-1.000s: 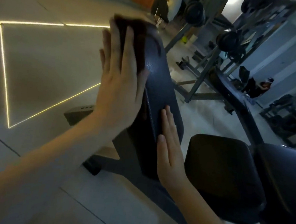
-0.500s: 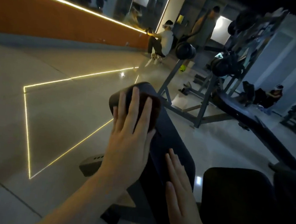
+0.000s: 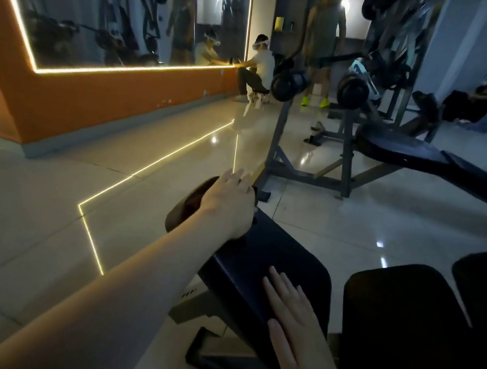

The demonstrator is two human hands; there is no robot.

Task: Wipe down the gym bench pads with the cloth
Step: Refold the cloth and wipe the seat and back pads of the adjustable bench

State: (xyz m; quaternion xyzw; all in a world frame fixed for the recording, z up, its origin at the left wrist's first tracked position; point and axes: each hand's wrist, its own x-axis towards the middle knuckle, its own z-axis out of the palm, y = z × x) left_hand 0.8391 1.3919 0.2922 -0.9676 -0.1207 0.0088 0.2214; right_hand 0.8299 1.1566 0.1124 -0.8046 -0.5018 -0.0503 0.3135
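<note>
Mid-wipe: left hand [image 3: 228,203] flat on the cloth [image 3: 191,203] at the pad's [image 3: 271,247] far end, right hand [image 3: 297,322] flat and empty at its near end, probably drag back next.

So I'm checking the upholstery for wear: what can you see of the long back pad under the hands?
The long back pad is navy-black, with a smooth, leather-like cover and rounded corners; no tears show, though the light is dim. It runs away from the camera on a metal frame. The left hand presses a dark cloth onto its far end; the right hand lies flat on its near end. A separate seat pad sits to its right, across a gap.
</note>
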